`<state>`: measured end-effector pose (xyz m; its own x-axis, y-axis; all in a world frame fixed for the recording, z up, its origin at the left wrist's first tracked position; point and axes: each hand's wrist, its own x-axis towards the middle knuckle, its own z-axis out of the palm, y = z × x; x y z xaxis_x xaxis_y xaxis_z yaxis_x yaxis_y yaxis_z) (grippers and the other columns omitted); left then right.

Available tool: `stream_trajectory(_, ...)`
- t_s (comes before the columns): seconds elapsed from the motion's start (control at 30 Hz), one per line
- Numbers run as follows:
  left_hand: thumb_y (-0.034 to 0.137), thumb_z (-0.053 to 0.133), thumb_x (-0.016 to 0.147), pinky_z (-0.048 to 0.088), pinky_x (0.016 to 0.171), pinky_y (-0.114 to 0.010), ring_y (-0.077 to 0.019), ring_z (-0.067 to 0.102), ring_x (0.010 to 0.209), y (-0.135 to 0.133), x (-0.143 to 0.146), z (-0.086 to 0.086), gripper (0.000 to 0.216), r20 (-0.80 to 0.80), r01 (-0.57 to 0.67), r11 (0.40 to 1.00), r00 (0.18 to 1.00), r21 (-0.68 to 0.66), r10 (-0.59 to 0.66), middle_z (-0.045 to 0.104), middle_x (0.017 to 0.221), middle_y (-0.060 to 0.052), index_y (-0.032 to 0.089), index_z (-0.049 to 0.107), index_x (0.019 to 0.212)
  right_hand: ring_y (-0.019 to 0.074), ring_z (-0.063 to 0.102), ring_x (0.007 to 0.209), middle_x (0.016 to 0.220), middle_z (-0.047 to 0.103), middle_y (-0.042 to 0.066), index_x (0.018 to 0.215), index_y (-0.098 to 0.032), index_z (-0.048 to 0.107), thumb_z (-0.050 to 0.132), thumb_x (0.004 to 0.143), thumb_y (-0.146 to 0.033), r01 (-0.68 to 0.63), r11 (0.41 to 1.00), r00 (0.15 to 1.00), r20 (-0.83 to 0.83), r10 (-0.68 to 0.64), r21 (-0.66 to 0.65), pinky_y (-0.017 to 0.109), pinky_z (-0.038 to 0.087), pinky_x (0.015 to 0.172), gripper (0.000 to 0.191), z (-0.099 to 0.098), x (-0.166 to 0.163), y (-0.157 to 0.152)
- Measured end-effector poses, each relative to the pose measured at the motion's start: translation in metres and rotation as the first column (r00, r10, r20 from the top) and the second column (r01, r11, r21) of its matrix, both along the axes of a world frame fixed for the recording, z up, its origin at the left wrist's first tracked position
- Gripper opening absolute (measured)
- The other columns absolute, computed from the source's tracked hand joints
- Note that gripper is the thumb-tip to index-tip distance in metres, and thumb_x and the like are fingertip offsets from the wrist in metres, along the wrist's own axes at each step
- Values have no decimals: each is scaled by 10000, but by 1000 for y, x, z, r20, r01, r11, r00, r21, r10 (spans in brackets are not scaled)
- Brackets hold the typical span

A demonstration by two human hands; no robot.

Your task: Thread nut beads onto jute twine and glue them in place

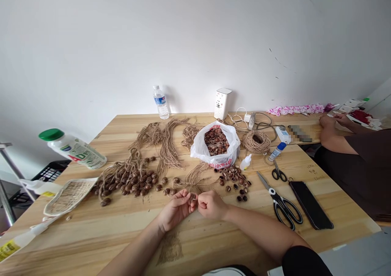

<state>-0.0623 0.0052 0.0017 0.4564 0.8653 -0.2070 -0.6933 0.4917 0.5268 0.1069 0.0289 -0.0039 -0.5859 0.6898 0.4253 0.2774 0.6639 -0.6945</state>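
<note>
My left hand (179, 207) and my right hand (210, 204) meet over the wooden table (122, 231), both closed in a pinch on a small brown nut shell (192, 197) with jute twine (195, 179) running from it. Loose nut shells (236, 181) lie just beyond my right hand. A pile of shells tied to twine (130, 179) lies beyond my left hand. A white plastic bag of shells (216, 143) stands behind them.
Large scissors (282, 204), small scissors (277, 172), a black phone (310, 204), a twine spool (256, 141), glue bottles (246, 162), a water bottle (161, 102), a green-capped bottle (71, 147). Another person's arms (336, 135) rest at the right end.
</note>
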Motion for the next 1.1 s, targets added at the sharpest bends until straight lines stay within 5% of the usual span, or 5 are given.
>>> stream_trajectory(1.1,99,592,787,411,603,-255,-132,569,640,0,0,1,137,11,0,1000,1000,-7,0,619,728,-43,164,492,720,76,332,483,505,334,-54,540,-190,244,439,640,-85,-36,998,996,83,31,54,197,242,482,243,-2,1,2)
